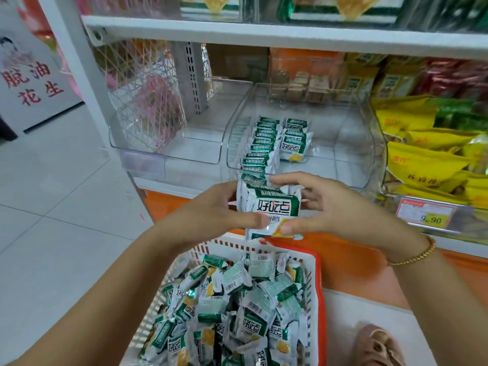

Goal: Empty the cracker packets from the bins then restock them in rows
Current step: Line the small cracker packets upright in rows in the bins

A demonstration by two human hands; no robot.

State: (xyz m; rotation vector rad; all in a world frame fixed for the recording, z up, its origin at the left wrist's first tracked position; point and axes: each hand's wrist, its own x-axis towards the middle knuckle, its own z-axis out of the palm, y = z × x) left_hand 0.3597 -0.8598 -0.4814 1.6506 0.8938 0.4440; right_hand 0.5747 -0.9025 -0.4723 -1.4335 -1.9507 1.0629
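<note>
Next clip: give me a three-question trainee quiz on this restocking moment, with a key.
1. True or false: the left hand and right hand both grip the stack of packets.
2. Where do the loose packets lie? A) in the white basket B) on the floor C) on the top shelf.
3. Fill in: the middle clear bin holds ___ started rows of packets.
Key: 1 true; 2 A; 3 two.

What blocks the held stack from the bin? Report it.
Nothing visible. The left hand and right hand hold the stack in front of the bin. Inside it, only the packet rows stand at its left, with bare floor to their right.
</note>
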